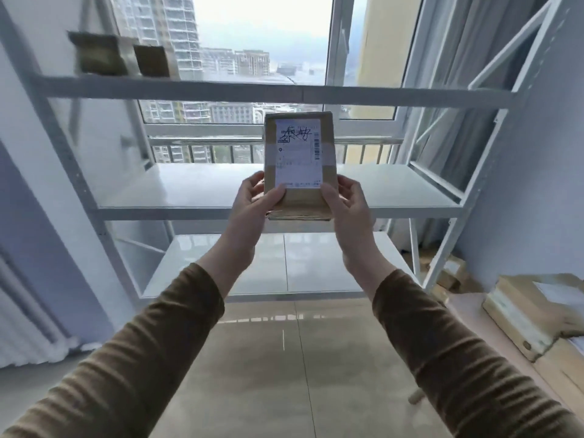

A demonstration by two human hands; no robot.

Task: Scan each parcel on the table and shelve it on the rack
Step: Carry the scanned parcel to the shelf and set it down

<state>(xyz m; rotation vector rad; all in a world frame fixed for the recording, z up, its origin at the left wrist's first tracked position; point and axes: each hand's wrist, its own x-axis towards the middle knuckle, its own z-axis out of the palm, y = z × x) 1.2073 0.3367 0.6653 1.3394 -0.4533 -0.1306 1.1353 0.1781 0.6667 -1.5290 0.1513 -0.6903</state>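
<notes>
cardboard parcel (299, 167) before white rack (284, 91) | left hand (256, 197), right hand (346, 200) grip lower corners | upright, long axis vertical, label facing camera

A large window (262, 58) fills the far wall, showing high-rise towers (158, 30) under grey daylight, with a balcony railing (202, 150) below. A pale curtain (467, 67) hangs at the right. The walls (550, 147) are light lavender, a white radiator (28, 314) stands at left, and the glossy beige floor tiles (297, 374) reflect the light.
</notes>
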